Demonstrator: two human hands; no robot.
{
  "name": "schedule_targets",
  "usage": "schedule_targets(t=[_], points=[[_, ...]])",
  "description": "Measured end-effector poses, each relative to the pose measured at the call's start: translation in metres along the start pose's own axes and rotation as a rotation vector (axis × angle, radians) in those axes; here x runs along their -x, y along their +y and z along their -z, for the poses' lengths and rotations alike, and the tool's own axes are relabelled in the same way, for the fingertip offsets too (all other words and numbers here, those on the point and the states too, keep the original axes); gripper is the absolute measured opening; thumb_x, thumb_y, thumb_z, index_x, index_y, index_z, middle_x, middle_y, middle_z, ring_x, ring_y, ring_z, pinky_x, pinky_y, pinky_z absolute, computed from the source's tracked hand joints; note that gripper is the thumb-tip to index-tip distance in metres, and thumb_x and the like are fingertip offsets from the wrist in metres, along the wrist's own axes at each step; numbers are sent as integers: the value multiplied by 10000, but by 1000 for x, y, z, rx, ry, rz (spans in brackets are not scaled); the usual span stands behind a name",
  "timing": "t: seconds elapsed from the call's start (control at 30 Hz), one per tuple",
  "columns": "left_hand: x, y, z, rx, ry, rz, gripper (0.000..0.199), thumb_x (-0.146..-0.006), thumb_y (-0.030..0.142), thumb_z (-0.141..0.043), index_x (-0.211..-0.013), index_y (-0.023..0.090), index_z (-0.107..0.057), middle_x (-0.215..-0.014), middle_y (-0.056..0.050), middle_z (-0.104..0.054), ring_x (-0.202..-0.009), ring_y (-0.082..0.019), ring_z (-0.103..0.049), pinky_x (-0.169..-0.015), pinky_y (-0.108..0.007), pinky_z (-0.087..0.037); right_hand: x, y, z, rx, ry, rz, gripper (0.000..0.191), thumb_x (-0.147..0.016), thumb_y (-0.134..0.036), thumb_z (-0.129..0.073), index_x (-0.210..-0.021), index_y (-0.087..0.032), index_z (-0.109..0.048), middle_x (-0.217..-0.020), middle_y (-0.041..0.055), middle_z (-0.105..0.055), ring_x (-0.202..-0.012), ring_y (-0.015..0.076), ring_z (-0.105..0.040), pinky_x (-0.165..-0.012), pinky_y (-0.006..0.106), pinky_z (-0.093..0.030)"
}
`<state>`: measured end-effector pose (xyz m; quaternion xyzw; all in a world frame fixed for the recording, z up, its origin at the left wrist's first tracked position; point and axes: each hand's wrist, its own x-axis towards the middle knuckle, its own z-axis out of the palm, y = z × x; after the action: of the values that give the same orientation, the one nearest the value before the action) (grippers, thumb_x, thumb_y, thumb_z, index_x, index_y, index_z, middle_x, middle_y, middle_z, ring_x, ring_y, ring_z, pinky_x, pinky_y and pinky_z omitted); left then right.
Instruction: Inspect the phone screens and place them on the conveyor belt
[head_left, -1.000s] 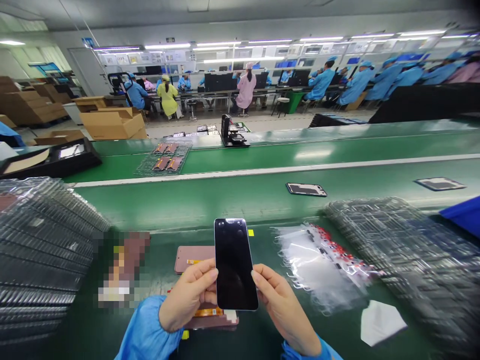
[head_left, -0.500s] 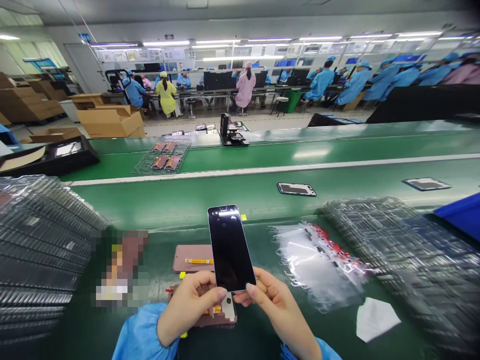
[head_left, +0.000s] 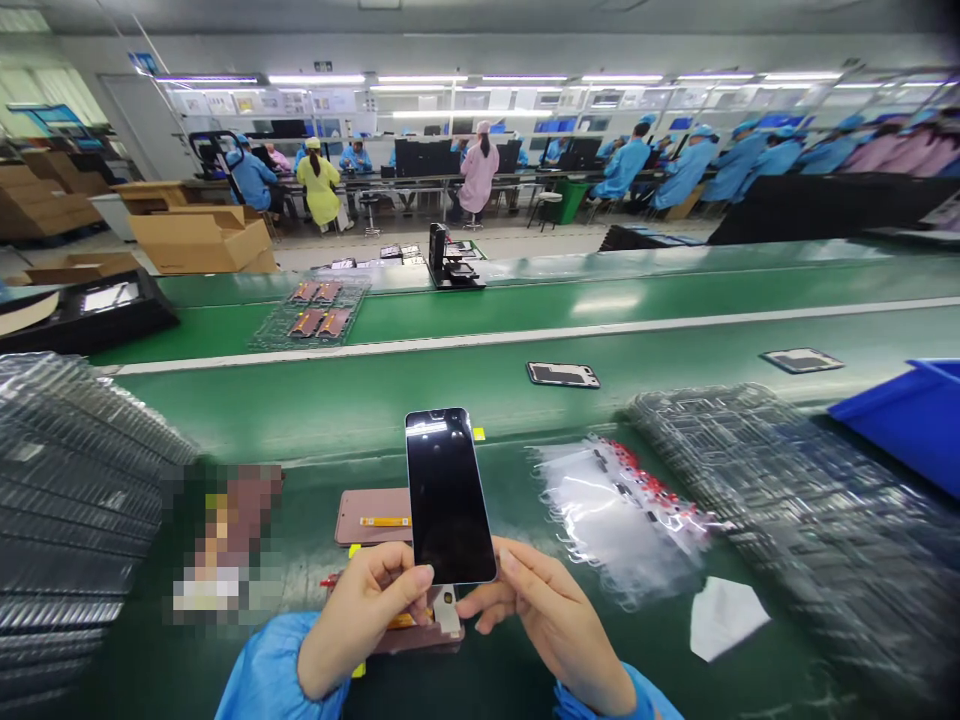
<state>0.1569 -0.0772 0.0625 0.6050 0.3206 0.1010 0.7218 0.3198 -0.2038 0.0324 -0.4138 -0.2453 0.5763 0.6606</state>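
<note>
A black-screened phone (head_left: 450, 495) is tilted up above the green bench. My left hand (head_left: 367, 610) pinches its lower left corner between thumb and fingers. At the lower right corner, the thumb and index finger of my right hand (head_left: 551, 620) touch the phone's edge, the other fingers curled loosely below. Behind the phone lies a brown panel (head_left: 360, 505) with an orange flex strip. Another brown panel (head_left: 420, 640) with a white piece sits under the hands, partly hidden by them.
Clear tray stacks stand at left (head_left: 67, 520) and right (head_left: 780, 500). Clear film sheets with red tabs (head_left: 622, 520) and a white paper piece (head_left: 726, 618) lie right of my hands. Phone housings (head_left: 562, 375) rest on the green belt. A blue bin (head_left: 907, 420) is far right.
The view has shifted slightly to the right. The phone is a little more upright, and my right hand's lower fingers have spread from beneath it. Housings on the belt sit further left in view.
</note>
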Motion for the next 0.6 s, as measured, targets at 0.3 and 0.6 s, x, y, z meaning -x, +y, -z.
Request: schedule_targets(t=[0.3, 0.6], points=[[-1, -6, 5, 17, -36, 14, 457, -759, 559, -712, -615, 147, -576, -572, -10, -637, -573, -113, -583, -622, -226, -471, -2, -3, 0, 54, -22, 16, 359, -915, -476, -609, -1154, -232, -718, -994, 94, -766, -823, 215, -747, -641, 259, -552], [-13, 15, 27, 96, -192, -64, 517, -687, 546, -786, -1024, 157, -737, -1028, -97, -735, -990, -251, -657, -865, -317, -500, -8, 0, 1, 346, -28, 77, 356, -921, -511, -578, -1099, -243, -728, -848, 52, -761, -759, 207, -718, -716, 324, -549]])
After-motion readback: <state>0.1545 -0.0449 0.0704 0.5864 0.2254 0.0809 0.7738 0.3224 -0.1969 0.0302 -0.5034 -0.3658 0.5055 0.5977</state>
